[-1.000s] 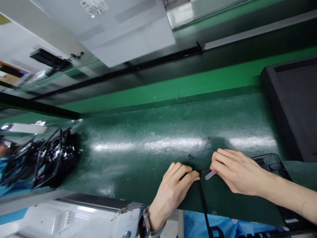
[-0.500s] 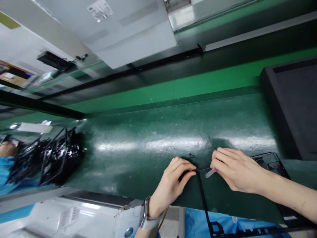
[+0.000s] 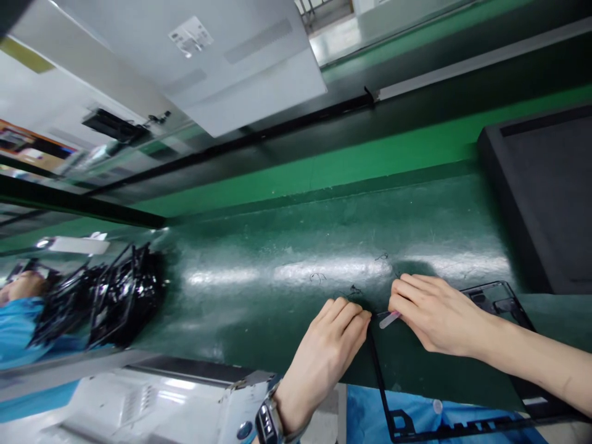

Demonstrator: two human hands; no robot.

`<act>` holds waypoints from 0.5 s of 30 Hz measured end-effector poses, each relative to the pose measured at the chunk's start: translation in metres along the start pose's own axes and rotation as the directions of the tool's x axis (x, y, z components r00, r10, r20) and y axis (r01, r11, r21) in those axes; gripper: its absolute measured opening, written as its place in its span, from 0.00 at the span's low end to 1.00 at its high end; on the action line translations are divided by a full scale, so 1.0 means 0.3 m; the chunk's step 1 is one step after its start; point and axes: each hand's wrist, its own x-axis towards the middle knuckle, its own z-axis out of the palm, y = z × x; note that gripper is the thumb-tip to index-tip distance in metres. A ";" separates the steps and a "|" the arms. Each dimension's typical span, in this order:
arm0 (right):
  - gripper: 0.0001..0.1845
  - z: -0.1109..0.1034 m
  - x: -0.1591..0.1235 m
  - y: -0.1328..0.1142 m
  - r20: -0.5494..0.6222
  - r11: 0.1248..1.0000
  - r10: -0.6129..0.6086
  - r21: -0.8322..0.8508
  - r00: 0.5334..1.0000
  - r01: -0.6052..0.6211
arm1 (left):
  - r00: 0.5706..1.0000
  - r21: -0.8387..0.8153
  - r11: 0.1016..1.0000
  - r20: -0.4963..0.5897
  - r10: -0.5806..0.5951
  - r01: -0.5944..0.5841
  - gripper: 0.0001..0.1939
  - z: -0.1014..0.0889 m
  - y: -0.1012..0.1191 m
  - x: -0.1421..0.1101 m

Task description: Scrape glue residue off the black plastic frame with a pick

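A thin black plastic frame (image 3: 378, 367) lies at the front of the green bench and reaches over its edge. My left hand (image 3: 326, 342), with a watch on the wrist, is closed at the frame's far left corner; its fingertips hide the grip. My right hand (image 3: 430, 314) is closed around a slim tool with a translucent, pinkish handle (image 3: 389, 319), held against the frame's far bar. The tool's working end is hidden by the fingers. Thin black curled scraps (image 3: 355, 290) lie just beyond my hands.
A large black tray-like block (image 3: 518, 216) stands at the right. Several glossy black frames (image 3: 124, 296) are piled at the left, beside another person's hand (image 3: 28, 285) and blue sleeve. A white machine (image 3: 176, 407) stands below the bench edge.
My left hand has rolled over, so its back now faces up and the thumb is hidden. My right hand with the tool has shifted slightly left. The view has moved a little.
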 end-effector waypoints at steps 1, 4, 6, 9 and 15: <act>0.10 0.001 -0.002 -0.001 -0.002 1.000 0.002 -0.001 1.000 -0.002 | 1.000 0.010 1.000 -0.008 0.002 -0.002 0.06 -0.001 0.003 0.003; 0.10 0.003 -0.004 -0.002 -0.013 1.000 0.000 -0.008 1.000 0.000 | 0.998 0.081 0.997 -0.062 -0.003 0.008 0.06 0.006 0.014 0.012; 0.10 0.004 -0.003 -0.001 -0.011 1.000 0.000 -0.012 1.000 0.000 | 0.993 0.130 0.991 -0.116 -0.004 0.019 0.07 0.017 0.021 0.015; 0.11 0.004 -0.001 0.000 -0.007 1.000 0.000 -0.013 1.000 0.000 | 0.987 0.115 0.992 -0.159 -0.034 0.053 0.09 0.035 0.021 0.014; 0.10 -0.001 0.001 -0.002 -0.029 1.000 -0.004 -0.008 1.000 0.004 | 0.979 -0.073 0.993 -0.175 -0.103 0.091 0.09 0.051 -0.009 0.007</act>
